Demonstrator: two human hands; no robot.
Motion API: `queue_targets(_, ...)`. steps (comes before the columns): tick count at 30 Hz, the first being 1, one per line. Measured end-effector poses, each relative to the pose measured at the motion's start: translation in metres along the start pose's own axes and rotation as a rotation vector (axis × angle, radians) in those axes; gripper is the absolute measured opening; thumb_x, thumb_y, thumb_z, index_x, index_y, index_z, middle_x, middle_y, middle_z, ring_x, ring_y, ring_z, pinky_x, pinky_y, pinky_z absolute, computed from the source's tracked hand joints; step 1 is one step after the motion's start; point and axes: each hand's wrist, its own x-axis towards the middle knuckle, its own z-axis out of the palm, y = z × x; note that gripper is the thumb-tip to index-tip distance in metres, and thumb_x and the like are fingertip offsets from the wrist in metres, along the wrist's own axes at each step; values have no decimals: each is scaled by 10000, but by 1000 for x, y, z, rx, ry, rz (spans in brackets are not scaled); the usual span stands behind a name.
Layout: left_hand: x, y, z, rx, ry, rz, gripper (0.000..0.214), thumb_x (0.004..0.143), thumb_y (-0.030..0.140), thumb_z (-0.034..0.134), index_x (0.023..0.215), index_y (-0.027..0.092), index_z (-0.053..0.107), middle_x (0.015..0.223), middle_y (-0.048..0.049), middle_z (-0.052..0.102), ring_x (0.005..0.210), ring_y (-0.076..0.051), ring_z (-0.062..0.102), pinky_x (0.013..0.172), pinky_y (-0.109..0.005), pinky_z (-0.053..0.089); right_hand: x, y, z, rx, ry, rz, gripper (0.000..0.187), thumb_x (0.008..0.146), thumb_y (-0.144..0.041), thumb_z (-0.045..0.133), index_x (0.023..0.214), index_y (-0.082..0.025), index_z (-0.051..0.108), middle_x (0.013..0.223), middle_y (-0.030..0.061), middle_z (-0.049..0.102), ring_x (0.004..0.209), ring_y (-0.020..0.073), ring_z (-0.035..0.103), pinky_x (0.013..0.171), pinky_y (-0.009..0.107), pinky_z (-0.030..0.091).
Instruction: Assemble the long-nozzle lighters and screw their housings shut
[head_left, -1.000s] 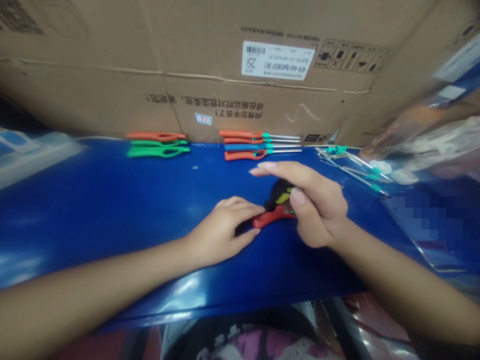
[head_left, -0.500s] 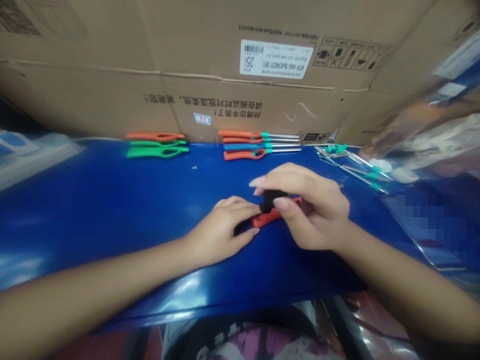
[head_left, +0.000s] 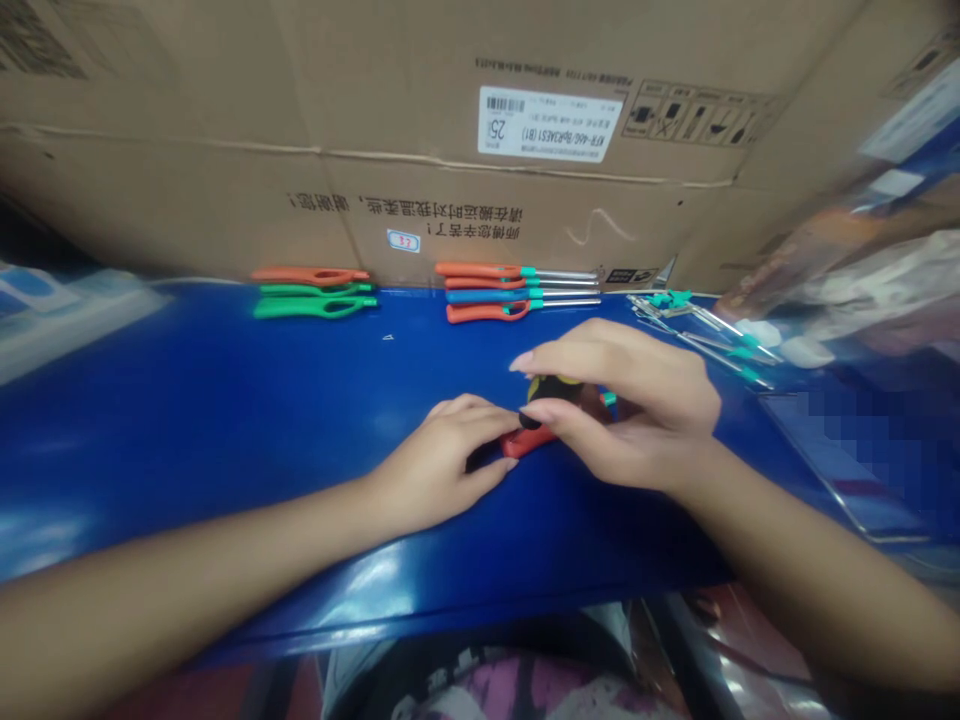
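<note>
A red plastic handle (head_left: 526, 440) lies on the blue table (head_left: 225, 400) in front of me. My left hand (head_left: 442, 462) rests on the table with its fingers closed on the handle's left end. My right hand (head_left: 630, 405) arches over the handle's other end, thumb and fingers pinching a small black and yellow tool (head_left: 551, 388) that stands on the handle. A bit of teal (head_left: 609, 399) shows under the right palm. Most of the handle is hidden by both hands.
A big cardboard box (head_left: 450, 130) walls off the back of the table. Before it lie orange and green handles (head_left: 311, 291), a row of orange and blue handled pieces with metal shafts (head_left: 517, 290), and loose metal shafts with teal collars (head_left: 705, 330). Clear plastic bags (head_left: 862, 280) sit at right.
My right hand has lowered and turned over the black tool, its fingers closing in nearer the handle. My left hand has stayed in place.
</note>
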Motion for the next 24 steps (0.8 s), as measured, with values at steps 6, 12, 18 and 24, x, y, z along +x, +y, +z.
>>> queue_targets(6,-1,-1,0,5,-20,-12,334,955,258,647,1290,253,648,1247,-53,715,1170,-251,608,1033,-461,451,-6,6,1,14,33,20,270,989,-196,517,1209,-204,674,975,68,751,803,175,695,726,318,589)
queue_targets(12,-1,-2,0,14,-23,18,318,975,250,628,1291,266,652,1234,-39,725,1157,-238,611,1025,-456,450,-3,12,4,351,-19,254,201,977,-262,610,1149,-185,681,1000,64,728,863,161,701,616,247,568)
queue_targets(18,0,-2,1,31,-29,1,314,977,260,625,1289,244,655,1282,-51,711,1199,-247,602,1042,-467,445,-3,15,1,-1,90,-30,190,949,-238,643,1119,-204,721,840,36,718,750,165,655,714,314,571)
queue_targets(24,1,1,-1,37,-35,5,266,974,259,625,1232,240,688,1212,-63,729,1155,-257,619,1005,-467,463,-1,9,-3,225,-97,156,280,987,-215,563,1245,-191,668,1074,79,745,879,170,705,694,292,592)
